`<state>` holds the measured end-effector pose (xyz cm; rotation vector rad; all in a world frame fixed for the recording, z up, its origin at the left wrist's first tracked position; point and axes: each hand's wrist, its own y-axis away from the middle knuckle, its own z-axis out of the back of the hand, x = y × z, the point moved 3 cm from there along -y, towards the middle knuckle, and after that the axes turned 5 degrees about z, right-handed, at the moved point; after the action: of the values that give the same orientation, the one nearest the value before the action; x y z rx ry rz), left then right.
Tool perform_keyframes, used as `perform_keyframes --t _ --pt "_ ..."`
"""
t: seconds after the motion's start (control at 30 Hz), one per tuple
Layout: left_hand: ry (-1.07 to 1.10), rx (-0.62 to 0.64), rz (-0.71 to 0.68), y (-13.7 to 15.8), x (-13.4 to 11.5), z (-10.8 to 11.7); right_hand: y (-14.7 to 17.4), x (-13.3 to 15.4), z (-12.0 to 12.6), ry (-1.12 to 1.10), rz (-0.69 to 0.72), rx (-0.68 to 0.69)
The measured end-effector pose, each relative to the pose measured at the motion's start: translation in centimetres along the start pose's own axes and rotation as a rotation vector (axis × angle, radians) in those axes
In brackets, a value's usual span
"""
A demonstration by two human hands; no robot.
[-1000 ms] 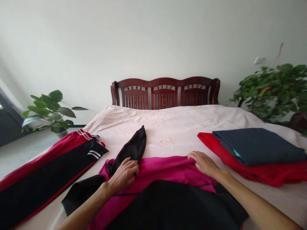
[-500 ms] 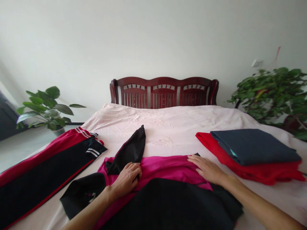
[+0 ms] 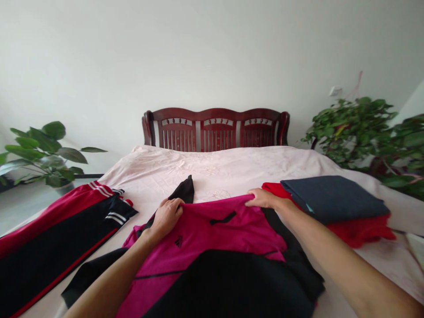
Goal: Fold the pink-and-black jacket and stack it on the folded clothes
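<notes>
A magenta and black sports jacket lies spread on the bed in front of me. My left hand grips its upper edge on the left, next to a black sleeve that points toward the headboard. My right hand grips the same upper edge on the right. Between the two hands the magenta cloth is lifted off the sheet and pulled taut, showing a small black logo and a black strip.
Red and black track trousers lie at the left on the pale pink sheet. A folded dark grey garment sits on a red one at the right. Potted plants flank the wooden headboard.
Both hands have closed on the jacket's upper edge and raised it away from me; the magenta part now stands up, showing the logo. The view shifted slightly right.
</notes>
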<state>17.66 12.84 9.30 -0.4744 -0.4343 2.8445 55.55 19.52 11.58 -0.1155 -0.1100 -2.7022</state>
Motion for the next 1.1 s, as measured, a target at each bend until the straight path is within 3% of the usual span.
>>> perform_keyframes --t 0.23,0.4,0.53,0.67,0.77,0.87,0.97,1.03,1.1 --pt "-0.07 0.014 0.006 -2.8 -0.2 -1.6 -0.5 -1.5 -0.5 0.104 0.01 -0.041" --pt "-0.105 0.009 -0.053 -2.8 -0.7 -1.5 0.3 -1.8 -1.9 0.175 0.052 -0.087" --pt "-0.123 -0.02 -0.203 0.2 -1.2 -1.4 2.1 -1.6 -3.2 0.2 0.115 -0.151" --pt "-0.148 0.028 -0.426 5.3 -2.0 -2.8 5.4 -1.8 -6.1 0.264 0.314 -0.176" --pt "-0.113 0.105 -0.44 7.8 -2.4 -3.8 7.5 -2.7 -7.2 0.23 0.402 -0.172" --pt "-0.061 0.117 -0.388 8.5 -2.5 -3.9 7.9 -3.0 -5.8 0.148 0.33 -0.076" --pt "-0.027 0.113 -0.383 8.6 -2.7 -3.6 6.9 -1.4 -3.1 0.09 0.185 -0.014" --pt "0.001 0.149 -0.395 8.8 -3.0 -3.6 5.9 1.0 -2.0 0.075 0.141 -0.09" --pt "0.066 0.196 -0.37 9.1 -3.3 -3.6 5.2 4.0 -2.6 0.047 0.163 -0.209"
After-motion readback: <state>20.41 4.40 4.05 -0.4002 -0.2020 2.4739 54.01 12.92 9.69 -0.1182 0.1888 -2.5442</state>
